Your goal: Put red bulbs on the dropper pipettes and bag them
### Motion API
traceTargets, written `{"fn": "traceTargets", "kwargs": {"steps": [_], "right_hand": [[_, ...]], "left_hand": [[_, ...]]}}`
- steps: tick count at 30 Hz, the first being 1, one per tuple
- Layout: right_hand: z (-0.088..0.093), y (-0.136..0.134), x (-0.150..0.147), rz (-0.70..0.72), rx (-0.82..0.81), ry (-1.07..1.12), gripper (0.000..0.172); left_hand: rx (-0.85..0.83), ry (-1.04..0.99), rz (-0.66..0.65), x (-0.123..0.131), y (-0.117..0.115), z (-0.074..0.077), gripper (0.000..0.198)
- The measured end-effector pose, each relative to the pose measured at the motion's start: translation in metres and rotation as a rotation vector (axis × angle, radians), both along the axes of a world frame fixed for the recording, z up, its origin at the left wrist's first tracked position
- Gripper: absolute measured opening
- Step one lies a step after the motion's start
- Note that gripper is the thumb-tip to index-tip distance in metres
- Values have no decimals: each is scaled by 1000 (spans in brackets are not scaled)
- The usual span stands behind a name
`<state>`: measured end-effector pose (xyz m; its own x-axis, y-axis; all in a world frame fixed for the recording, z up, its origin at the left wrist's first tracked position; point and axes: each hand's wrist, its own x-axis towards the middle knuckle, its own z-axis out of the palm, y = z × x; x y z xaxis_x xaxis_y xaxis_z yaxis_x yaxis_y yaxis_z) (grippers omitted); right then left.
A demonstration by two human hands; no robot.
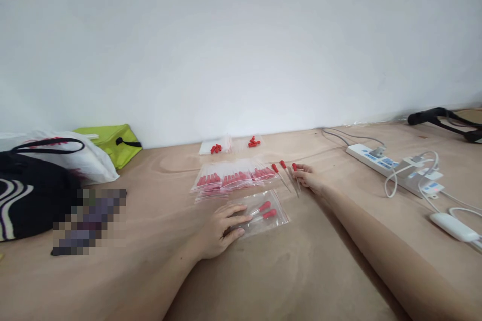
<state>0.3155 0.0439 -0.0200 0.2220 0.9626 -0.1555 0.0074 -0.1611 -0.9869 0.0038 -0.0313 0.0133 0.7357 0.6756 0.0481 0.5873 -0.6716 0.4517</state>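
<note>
My left hand (pixel 225 225) lies with its fingers spread on a clear zip bag (pixel 279 213). Inside that bag are two droppers (pixel 269 213) with red bulbs, their glass ends partly under my fingers. To the right, my right hand (pixel 307 177) pinches a dropper (pixel 294 167) near its red bulb, with the thin glass tube pointing down. Two more loose droppers (pixel 275 168) lie side by side just left of these fingers. Beyond the open bag, a row of zip bags (pixel 237 179) filled with red-bulbed droppers overlaps on the table.
Two small bags (pixel 204 147) with loose red bulbs lie near the wall. A white power strip (pixel 371 158) with plugs and cables stands right. A black bag (pixel 35 195), a white plastic bag (pixel 96 160), a yellow-green bag (pixel 109 140) and a blurred dark object (pixel 92 220) lie left.
</note>
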Motion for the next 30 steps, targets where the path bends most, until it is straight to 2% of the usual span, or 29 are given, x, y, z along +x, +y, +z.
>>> {"fn": "traceTargets", "kwargs": {"steps": [4, 8, 11, 15, 18, 23, 27, 30], "right_hand": [[-3, -16, 0, -99, 118, 121, 49], [-10, -43, -10, -189, 260, 267, 56], [-12, -60, -23, -171, 288, 273, 57], [-5, -69, -37, -136, 330, 238, 58], [0, -70, -43, -106, 330, 219, 56], [4, -74, -50, -133, 343, 219, 56], [5, -79, -54, -3, 237, 316, 50], [5, -82, -58, 65, 172, 292, 44]], "left_hand": [[-3, 28, -8, 0, 0, 2, 33], [-12, 35, -26, 0, 0, 4, 33], [-19, 32, -28, 0, 0, 3, 33], [-12, 23, -25, 0, 0, 2, 33], [-6, 22, -26, 0, 0, 3, 33], [-2, 17, -22, 1, 0, 4, 33], [6, -5, -17, 1, 0, 3, 32], [5, 6, -10, 0, -1, 2, 33]]}}
